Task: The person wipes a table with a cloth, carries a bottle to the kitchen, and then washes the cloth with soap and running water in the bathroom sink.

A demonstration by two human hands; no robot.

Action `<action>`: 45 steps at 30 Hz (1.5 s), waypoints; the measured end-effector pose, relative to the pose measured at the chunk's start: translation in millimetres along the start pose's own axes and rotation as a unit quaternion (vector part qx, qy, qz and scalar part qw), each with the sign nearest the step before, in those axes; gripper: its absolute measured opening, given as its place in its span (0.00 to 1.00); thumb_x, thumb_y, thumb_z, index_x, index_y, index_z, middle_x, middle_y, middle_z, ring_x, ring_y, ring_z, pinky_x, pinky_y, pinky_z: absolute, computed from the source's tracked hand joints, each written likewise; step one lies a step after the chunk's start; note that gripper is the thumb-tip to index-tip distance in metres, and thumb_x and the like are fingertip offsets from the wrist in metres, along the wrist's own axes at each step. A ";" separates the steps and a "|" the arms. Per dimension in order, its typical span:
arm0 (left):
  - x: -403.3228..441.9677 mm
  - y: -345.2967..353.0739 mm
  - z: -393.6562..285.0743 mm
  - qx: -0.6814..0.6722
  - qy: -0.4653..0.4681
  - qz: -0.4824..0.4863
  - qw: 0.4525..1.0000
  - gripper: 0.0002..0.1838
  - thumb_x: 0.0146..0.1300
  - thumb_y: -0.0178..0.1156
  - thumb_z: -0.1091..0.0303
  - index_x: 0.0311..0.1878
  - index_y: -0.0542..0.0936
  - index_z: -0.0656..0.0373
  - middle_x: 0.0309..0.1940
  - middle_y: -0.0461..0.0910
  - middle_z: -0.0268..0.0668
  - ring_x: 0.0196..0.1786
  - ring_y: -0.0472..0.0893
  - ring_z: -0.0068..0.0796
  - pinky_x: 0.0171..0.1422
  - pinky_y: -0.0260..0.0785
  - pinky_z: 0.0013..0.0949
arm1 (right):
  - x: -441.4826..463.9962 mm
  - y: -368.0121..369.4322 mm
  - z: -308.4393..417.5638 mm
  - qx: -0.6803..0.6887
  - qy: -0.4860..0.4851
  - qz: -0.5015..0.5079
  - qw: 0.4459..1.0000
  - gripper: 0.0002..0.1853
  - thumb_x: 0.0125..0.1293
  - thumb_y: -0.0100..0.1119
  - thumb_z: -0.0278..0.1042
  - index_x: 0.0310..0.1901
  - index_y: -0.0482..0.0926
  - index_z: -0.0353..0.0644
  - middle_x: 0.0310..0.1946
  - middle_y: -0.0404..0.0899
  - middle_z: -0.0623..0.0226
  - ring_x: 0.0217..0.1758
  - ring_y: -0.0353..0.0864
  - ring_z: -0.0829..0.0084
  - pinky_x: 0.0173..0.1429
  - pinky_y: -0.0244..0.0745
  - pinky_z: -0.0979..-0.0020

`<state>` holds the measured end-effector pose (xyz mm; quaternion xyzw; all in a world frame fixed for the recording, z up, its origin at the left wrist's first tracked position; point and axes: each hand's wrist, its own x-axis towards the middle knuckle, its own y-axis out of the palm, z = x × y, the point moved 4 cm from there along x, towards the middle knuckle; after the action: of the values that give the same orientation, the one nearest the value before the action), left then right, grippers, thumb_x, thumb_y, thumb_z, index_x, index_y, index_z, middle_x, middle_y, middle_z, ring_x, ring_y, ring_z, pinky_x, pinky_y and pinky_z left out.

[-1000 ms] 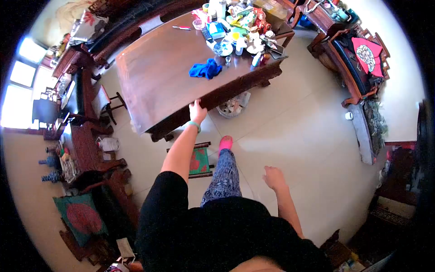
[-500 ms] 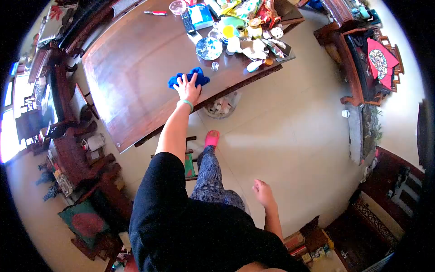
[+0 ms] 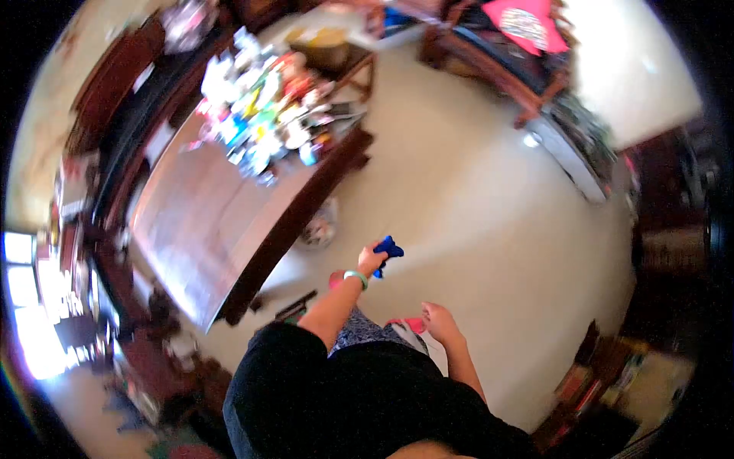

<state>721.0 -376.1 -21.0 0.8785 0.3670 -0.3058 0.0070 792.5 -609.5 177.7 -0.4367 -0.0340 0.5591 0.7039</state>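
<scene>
My left hand (image 3: 371, 260), with a pale green bangle (image 3: 356, 277) at the wrist, is closed around a bunched blue cloth (image 3: 389, 247). It holds the cloth in the air over the floor, off the table's near side. My right hand (image 3: 440, 322) hangs low in front of my body, its fingers curled in and nothing visible in them. Just beside it, lower down, shows a pink slipper (image 3: 409, 324). The dark wooden table (image 3: 222, 203) stands ahead to the left of both hands.
A blurred heap of packets and containers (image 3: 267, 115) covers the table's far end. A clear bin (image 3: 319, 226) stands on the floor by the table's side. A bench with a pink cushion (image 3: 524, 27) is at the far right. Pale floor (image 3: 489, 199) stretches right of the table.
My left hand has lifted the blue cloth off the tabletop and carried it right, over the floor. My view has turned right, so the table sits further left. My right hand stays low.
</scene>
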 end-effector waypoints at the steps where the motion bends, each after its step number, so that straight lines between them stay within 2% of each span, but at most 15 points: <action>1: -23.1 36.3 -37.1 -0.136 -0.040 0.067 0.988 0.24 0.48 0.60 0.69 0.53 0.77 0.55 0.28 0.80 0.41 0.27 0.81 0.33 0.35 0.76 0.36 | -21.1 -13.2 -19.3 0.000 0.024 0.018 1.000 0.20 0.57 0.58 0.35 0.50 0.74 0.35 0.42 0.78 0.48 0.47 0.78 0.54 0.52 0.72 0.60; 4: -58.3 149.7 -91.3 -0.325 -0.102 0.194 0.920 0.16 0.55 0.54 0.75 0.48 0.72 0.61 0.31 0.77 0.41 0.27 0.79 0.38 0.34 0.78 0.45 | -87.3 -25.4 -118.7 0.021 0.049 -0.081 0.995 0.20 0.58 0.58 0.38 0.50 0.74 0.36 0.42 0.78 0.48 0.49 0.76 0.53 0.53 0.71 0.59; 7: -62.5 227.1 -114.5 -0.373 -0.166 0.292 0.865 0.11 0.56 0.52 0.71 0.44 0.71 0.60 0.33 0.77 0.46 0.40 0.79 0.50 0.52 0.72 0.58 | -160.3 -63.3 -189.1 0.043 0.141 -0.131 0.980 0.21 0.60 0.57 0.39 0.53 0.72 0.37 0.44 0.79 0.51 0.50 0.76 0.52 0.55 0.70 0.58; 12: -35.0 302.0 -136.5 -0.342 -0.296 0.147 0.880 0.21 0.44 0.57 0.61 0.44 0.73 0.58 0.50 0.73 0.50 0.56 0.70 0.55 0.57 0.62 0.61 | -264.9 -136.5 -287.5 0.090 0.212 -0.228 0.946 0.22 0.60 0.58 0.41 0.54 0.73 0.40 0.43 0.79 0.54 0.49 0.78 0.56 0.53 0.72 0.60; 18: -49.2 460.9 -251.2 -0.287 -0.299 0.248 0.875 0.13 0.50 0.55 0.62 0.37 0.72 0.58 0.34 0.76 0.42 0.43 0.75 0.47 0.56 0.65 0.59 | -308.5 -192.0 -416.4 0.242 0.189 -0.330 0.893 0.21 0.59 0.60 0.44 0.52 0.75 0.43 0.42 0.80 0.56 0.44 0.80 0.62 0.50 0.74 0.67; 21: -40.6 591.6 -278.4 -0.328 -0.307 0.420 0.788 0.13 0.50 0.55 0.62 0.36 0.73 0.59 0.34 0.77 0.46 0.42 0.76 0.49 0.54 0.68 0.57 | -320.9 -197.0 -486.4 0.320 0.199 -0.353 0.856 0.20 0.60 0.59 0.44 0.51 0.76 0.44 0.46 0.80 0.58 0.48 0.78 0.60 0.52 0.73 0.65; 24: -94.9 732.5 -319.6 -0.226 -0.302 0.468 0.799 0.15 0.51 0.56 0.61 0.40 0.75 0.59 0.41 0.78 0.48 0.49 0.76 0.49 0.55 0.68 0.57 | -325.3 -103.1 -623.5 0.236 0.306 -0.344 0.855 0.17 0.61 0.56 0.43 0.47 0.78 0.45 0.49 0.78 0.60 0.52 0.76 0.61 0.53 0.72 0.64; 25: -111.9 788.7 -334.2 -0.185 -0.297 0.485 0.802 0.16 0.53 0.56 0.60 0.42 0.75 0.59 0.43 0.78 0.48 0.50 0.76 0.49 0.56 0.68 0.57 | -333.7 -61.5 -656.4 -0.044 0.281 -0.180 0.942 0.16 0.66 0.44 0.40 0.44 0.80 0.45 0.49 0.78 0.61 0.55 0.74 0.63 0.57 0.72 0.62; 27: -156.1 881.8 -336.2 -0.121 -0.321 0.545 0.765 0.20 0.54 0.58 0.58 0.46 0.75 0.59 0.47 0.78 0.48 0.54 0.75 0.49 0.59 0.65 0.57 | -386.9 -1.8 -696.8 0.100 0.475 -0.055 0.872 0.14 0.62 0.49 0.39 0.45 0.80 0.47 0.42 0.80 0.62 0.46 0.77 0.61 0.50 0.73 0.54; 31: -277.5 1024.3 -370.4 -0.069 -0.430 0.641 0.632 0.18 0.57 0.57 0.60 0.48 0.75 0.60 0.50 0.77 0.47 0.57 0.74 0.47 0.63 0.64 0.53 | -473.3 -16.8 -735.6 0.365 0.619 -0.160 0.677 0.13 0.62 0.50 0.39 0.43 0.80 0.46 0.39 0.79 0.63 0.44 0.77 0.63 0.48 0.73 0.56; 32: -300.3 1057.4 -380.4 -0.072 -0.482 0.670 0.560 0.17 0.58 0.56 0.61 0.48 0.75 0.60 0.50 0.77 0.46 0.57 0.74 0.46 0.63 0.64 0.53 | -483.3 -28.2 -753.5 0.387 0.630 -0.171 0.651 0.12 0.62 0.50 0.39 0.42 0.80 0.45 0.39 0.79 0.63 0.43 0.77 0.64 0.47 0.73 0.57; 37: -339.1 1194.9 -448.7 -0.039 -0.311 0.742 0.592 0.24 0.59 0.60 0.63 0.58 0.69 0.60 0.51 0.76 0.44 0.58 0.73 0.45 0.65 0.64 0.49 | -504.0 -116.9 -907.0 0.420 0.650 -0.206 0.599 0.11 0.61 0.52 0.39 0.40 0.79 0.44 0.35 0.79 0.64 0.40 0.78 0.66 0.44 0.73 0.59; 38: -320.6 1239.5 -434.2 -0.061 -0.437 0.713 0.545 0.25 0.58 0.60 0.62 0.57 0.69 0.59 0.52 0.76 0.44 0.58 0.73 0.44 0.65 0.63 0.48 | -508.5 -144.1 -946.0 0.415 0.648 -0.213 0.601 0.11 0.61 0.53 0.40 0.39 0.79 0.44 0.34 0.79 0.65 0.40 0.78 0.67 0.43 0.73 0.60; 40: -287.3 1296.6 -445.5 -0.111 -0.455 0.704 0.534 0.24 0.60 0.59 0.62 0.58 0.70 0.60 0.54 0.75 0.44 0.60 0.72 0.41 0.66 0.62 0.44 | -516.4 -220.8 -1033.7 0.397 0.636 -0.240 0.616 0.11 0.60 0.53 0.40 0.38 0.79 0.43 0.33 0.79 0.65 0.38 0.78 0.68 0.42 0.74 0.61; 45: -176.5 1363.2 -490.0 -0.128 -0.473 0.538 0.686 0.19 0.54 0.60 0.61 0.48 0.75 0.59 0.52 0.75 0.48 0.57 0.71 0.51 0.63 0.61 0.58 | -525.8 -455.2 -1223.4 0.322 0.561 -0.382 0.661 0.11 0.59 0.55 0.40 0.35 0.78 0.41 0.30 0.78 0.66 0.35 0.78 0.71 0.39 0.74 0.64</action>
<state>1770.6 -1369.0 183.7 0.6546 -0.1852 -0.5744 0.4552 1597.4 -1741.6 -47.5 -0.3624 0.3853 -0.1334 0.8381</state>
